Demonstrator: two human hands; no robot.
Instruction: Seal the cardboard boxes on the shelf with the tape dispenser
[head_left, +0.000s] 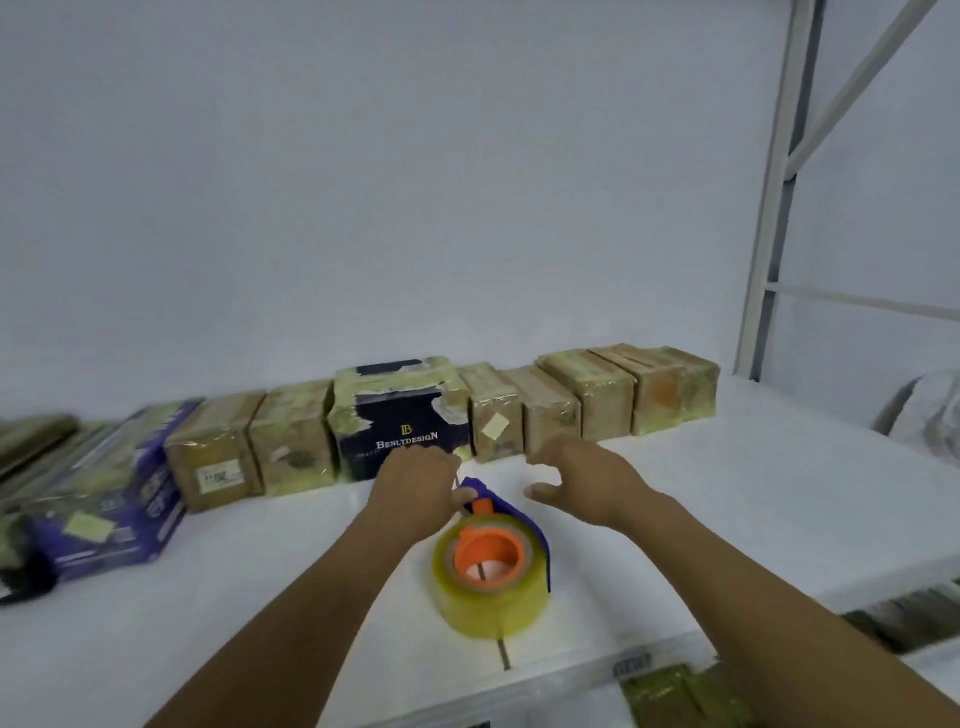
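The tape dispenser (493, 571) lies on its side on the white shelf (727, 493), near you and in front of the cardboard boxes (550, 410) lined along the far wall, probably so you can free the tape end. Your left hand (415, 488) pinches its far end with curled fingers. Your right hand (582, 473) hovers just to the right, fingers spread, loosely bent, holding nothing.

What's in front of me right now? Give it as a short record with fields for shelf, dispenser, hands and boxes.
shelf: white
dispenser: lies on the shelf; blue frame, orange hub, yellowish roll
left hand: grips the dispenser's far end
right hand: open, holds nothing, right of the dispenser
boxes: taped row at the back of the shelf
dark box: in the row, just beyond the left hand
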